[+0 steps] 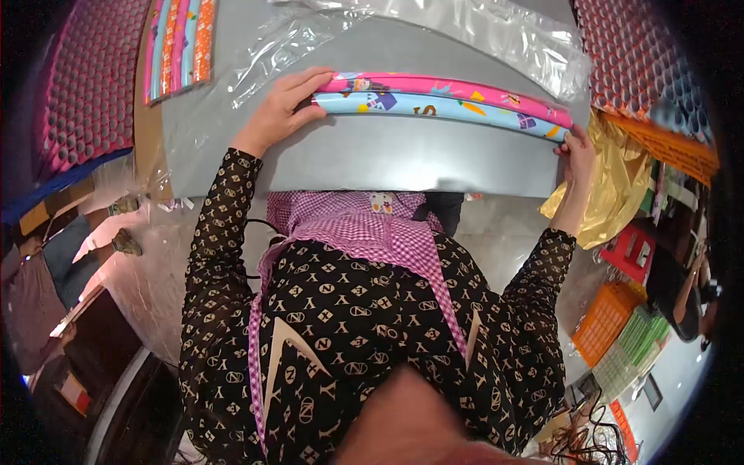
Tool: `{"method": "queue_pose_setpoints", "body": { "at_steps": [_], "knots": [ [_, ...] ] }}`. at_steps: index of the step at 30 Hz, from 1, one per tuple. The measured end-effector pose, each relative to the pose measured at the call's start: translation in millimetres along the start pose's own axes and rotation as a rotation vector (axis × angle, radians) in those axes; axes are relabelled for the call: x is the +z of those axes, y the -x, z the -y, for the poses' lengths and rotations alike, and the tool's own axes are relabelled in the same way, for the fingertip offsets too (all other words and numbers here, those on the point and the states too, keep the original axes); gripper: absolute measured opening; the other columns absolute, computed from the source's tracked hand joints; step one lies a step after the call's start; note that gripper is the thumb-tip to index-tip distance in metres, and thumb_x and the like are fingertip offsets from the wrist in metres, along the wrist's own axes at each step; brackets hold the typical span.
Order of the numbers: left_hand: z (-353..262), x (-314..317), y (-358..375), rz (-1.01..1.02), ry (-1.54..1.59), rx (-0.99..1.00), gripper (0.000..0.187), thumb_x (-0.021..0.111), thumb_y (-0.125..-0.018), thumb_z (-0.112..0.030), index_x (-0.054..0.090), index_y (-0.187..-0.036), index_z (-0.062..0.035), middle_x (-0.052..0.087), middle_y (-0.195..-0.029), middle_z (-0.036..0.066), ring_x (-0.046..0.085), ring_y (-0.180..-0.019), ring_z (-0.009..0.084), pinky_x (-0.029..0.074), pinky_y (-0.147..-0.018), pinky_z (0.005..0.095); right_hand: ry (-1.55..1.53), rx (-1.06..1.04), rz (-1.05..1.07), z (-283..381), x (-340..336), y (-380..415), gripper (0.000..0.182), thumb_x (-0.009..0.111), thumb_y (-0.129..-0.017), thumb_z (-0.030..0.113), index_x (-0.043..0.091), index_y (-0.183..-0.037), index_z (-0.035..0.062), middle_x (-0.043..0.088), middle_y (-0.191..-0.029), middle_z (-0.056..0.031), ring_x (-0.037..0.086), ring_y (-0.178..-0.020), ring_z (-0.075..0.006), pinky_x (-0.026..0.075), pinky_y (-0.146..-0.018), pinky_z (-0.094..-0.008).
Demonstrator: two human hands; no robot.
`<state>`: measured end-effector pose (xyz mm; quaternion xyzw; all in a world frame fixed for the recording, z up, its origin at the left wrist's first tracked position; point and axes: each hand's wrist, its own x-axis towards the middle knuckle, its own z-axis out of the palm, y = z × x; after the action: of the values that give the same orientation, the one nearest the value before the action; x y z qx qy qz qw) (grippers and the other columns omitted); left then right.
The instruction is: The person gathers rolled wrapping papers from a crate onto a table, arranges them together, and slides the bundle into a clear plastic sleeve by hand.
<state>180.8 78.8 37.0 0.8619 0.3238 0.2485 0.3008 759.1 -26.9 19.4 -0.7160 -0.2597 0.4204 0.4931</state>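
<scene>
Two long printed rolls lie side by side across the grey tabletop (372, 159), a pink roll (457, 88) behind and a light-blue roll (442, 109) in front, both with small cartoon figures. My left hand (285, 112) grips their left ends, with the thumb on the near side and the fingers over the far side. At the right ends, my right hand (577, 155) is closed with its fingertips on the rolls. Its inner fingers are partly hidden. Clear plastic film (496, 35) lies just beyond the rolls.
A bundle of pink, blue and orange rolls (178, 46) lies at the table's far left. Large stacks of rolls, left (89, 85) and right (639, 62), show round open ends. Gold film (608, 186) hangs at the right, above an orange crate (608, 318). Other people are at both sides.
</scene>
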Motion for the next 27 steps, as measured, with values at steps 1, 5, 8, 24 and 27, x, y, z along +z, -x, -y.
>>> {"method": "queue_pose_setpoints", "body": {
  "at_steps": [1,5,8,24,27],
  "knots": [
    [0,0,0,-0.004,-0.006,-0.007,0.056,0.074,-0.080,-0.020,0.056,-0.132,-0.0056,0.056,-0.135,0.012,0.054,-0.121,0.0324,0.043,-0.101,0.0396,-0.007,-0.003,-0.008,0,1,1,0.049,0.061,-0.091,0.002,0.043,-0.136,-0.0072,0.051,-0.076,-0.0011,0.051,-0.063,-0.0088,0.051,-0.057,-0.0307],
    [-1,0,1,-0.007,-0.047,0.008,0.059,0.075,-0.079,-0.021,0.055,-0.133,-0.0072,0.056,-0.135,0.011,0.054,-0.121,0.0319,0.043,-0.101,0.0398,0.032,0.022,-0.060,7,4,1,0.052,0.063,-0.085,0.000,0.046,-0.133,-0.0081,0.050,-0.072,-0.0018,0.050,-0.060,-0.0096,0.052,-0.055,-0.0295],
    [-1,0,3,-0.003,-0.049,-0.004,0.060,0.075,-0.079,-0.022,0.055,-0.133,-0.0075,0.056,-0.135,0.012,0.054,-0.120,0.0318,0.042,-0.102,0.0397,0.040,0.013,-0.043,8,4,-3,0.053,0.062,-0.084,0.001,0.046,-0.133,-0.0090,0.052,-0.076,-0.0028,0.050,-0.060,-0.0102,0.053,-0.056,-0.0301],
    [-30,2,0,-0.050,-0.006,-0.179,0.052,0.071,-0.078,-0.007,0.057,-0.127,0.0031,0.057,-0.132,0.017,0.054,-0.119,0.0326,0.043,-0.101,0.0384,-0.037,-0.185,-0.212,-4,31,23,0.031,0.061,-0.087,0.009,0.057,-0.116,-0.0037,0.060,-0.081,-0.0087,0.056,-0.054,-0.0129,0.045,-0.048,-0.0265],
    [-23,2,1,-0.058,0.005,-0.136,0.054,0.073,-0.076,-0.006,0.058,-0.127,0.0021,0.057,-0.133,0.016,0.054,-0.119,0.0316,0.043,-0.101,0.0381,0.073,-0.256,-0.306,-6,34,24,0.030,0.061,-0.089,0.010,0.056,-0.115,-0.0027,0.060,-0.083,-0.0088,0.056,-0.058,-0.0122,0.045,-0.049,-0.0260]
  ]
}}
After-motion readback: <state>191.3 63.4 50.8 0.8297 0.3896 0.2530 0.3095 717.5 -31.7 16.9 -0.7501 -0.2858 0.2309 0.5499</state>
